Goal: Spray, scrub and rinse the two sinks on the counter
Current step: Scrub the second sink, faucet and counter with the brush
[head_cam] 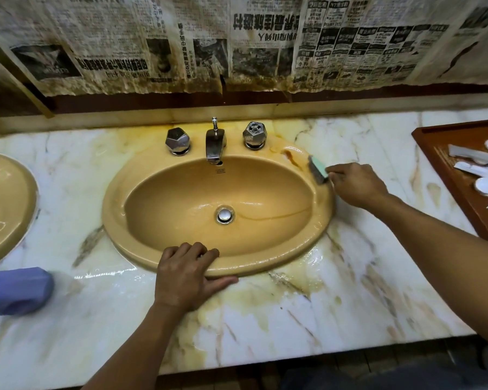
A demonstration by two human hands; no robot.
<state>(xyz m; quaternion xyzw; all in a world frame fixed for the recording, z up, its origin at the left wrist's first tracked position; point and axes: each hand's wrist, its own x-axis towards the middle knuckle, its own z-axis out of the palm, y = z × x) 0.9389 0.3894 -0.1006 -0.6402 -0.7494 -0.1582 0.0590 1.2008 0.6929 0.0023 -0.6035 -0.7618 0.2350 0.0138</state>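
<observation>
Stained newspaper [237,38] across the back wall, wooden tray [462,192] of toiletries [485,186] far right

Bare arms
Both left hand [189,277] and right hand [358,184] bare past the wrist; dark bluish cloth [392,372] below the counter [265,333] edge.

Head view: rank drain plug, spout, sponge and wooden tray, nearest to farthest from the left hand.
From the left hand gripping the sink rim:
1. Drain plug, basin centre.
2. Spout, back rim.
3. Sponge, right rim, in the right hand.
4. Wooden tray, far right.
</observation>
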